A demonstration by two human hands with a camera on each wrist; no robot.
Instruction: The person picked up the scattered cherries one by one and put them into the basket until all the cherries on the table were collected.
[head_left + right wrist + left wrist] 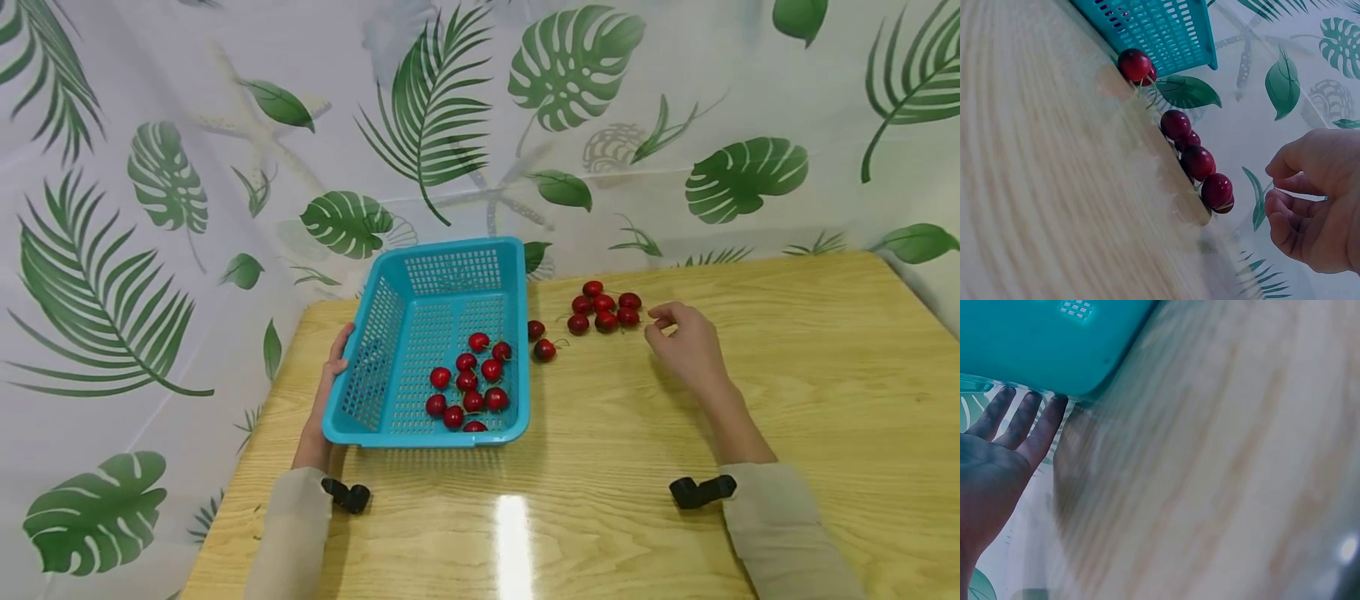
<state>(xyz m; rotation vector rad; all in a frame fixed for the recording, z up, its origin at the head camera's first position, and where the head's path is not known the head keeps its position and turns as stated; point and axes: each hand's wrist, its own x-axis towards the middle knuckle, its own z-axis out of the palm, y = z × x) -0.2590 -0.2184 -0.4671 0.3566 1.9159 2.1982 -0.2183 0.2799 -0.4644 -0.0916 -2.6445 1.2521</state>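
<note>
A blue plastic basket [521, 350] on the wooden table holds several red cherries [467, 381] in its near right part. My left hand [330, 383] is at the basket's left side, its fingertips touching it. In the left wrist view its fingers [1041, 434] look straight against the basket [1029, 350]. My right hand [686, 342] hovers just right of a cluster of loose cherries [603, 303], fingers loosely bent. A gap shows between thumb and forefinger, with nothing held. In the right wrist view the right hand [1316, 203] is apart from the cherries [1197, 162].
Two more cherries [544, 350] lie against or close by the basket's right side. The wooden table [600, 467] reaches back to a white cloth [465, 200] printed with green leaves. Small black cameras [701, 492] sit on both wrists.
</note>
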